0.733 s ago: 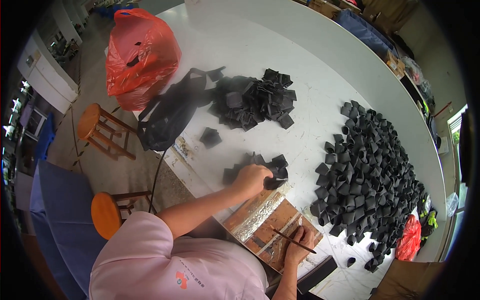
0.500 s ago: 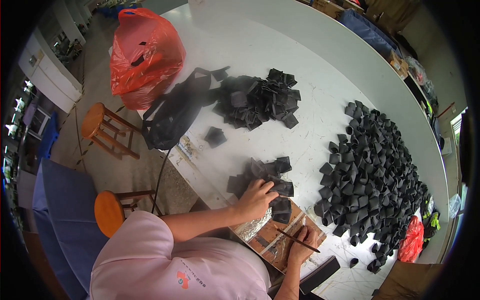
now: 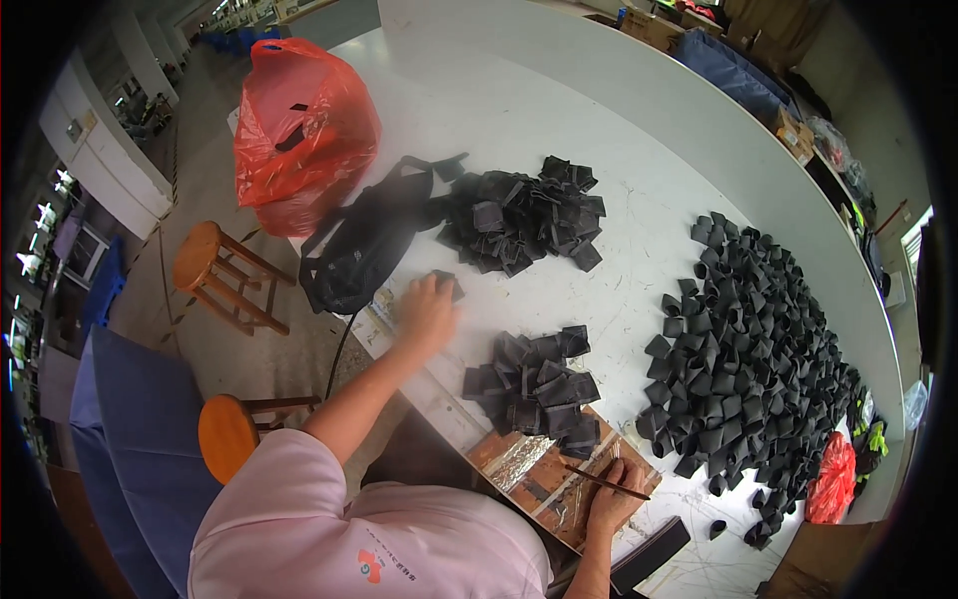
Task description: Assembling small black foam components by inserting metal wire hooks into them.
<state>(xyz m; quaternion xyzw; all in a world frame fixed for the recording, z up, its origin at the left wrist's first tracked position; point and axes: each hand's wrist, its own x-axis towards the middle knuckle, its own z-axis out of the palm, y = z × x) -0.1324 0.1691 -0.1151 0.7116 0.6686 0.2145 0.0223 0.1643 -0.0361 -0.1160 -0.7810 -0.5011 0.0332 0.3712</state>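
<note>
My left hand [image 3: 427,314] is stretched out over the table's left side, blurred by motion. Its fingertips reach a lone flat black fabric piece [image 3: 455,288]; whether they grip it is unclear. My right hand [image 3: 617,496] is closed around a thin dark brown stick [image 3: 591,477] above a worn brown board [image 3: 547,515] with silvery tape on it. Just beyond this board lies a small heap of flat black pieces [image 3: 534,379], some overlapping its far edge. A larger heap of similar pieces [image 3: 519,220] sits farther back.
A big pile of black folded loops [image 3: 743,349] covers the table's right side. A black bag [image 3: 359,255] and a red plastic bag [image 3: 309,140] lie at the left edge. A raised white panel [image 3: 639,110] borders the back. Wooden stools [image 3: 225,439] stand left.
My left hand has left the small near heap and moved away and leftward to the lone black piece. My right hand stays on the board with the stick.
</note>
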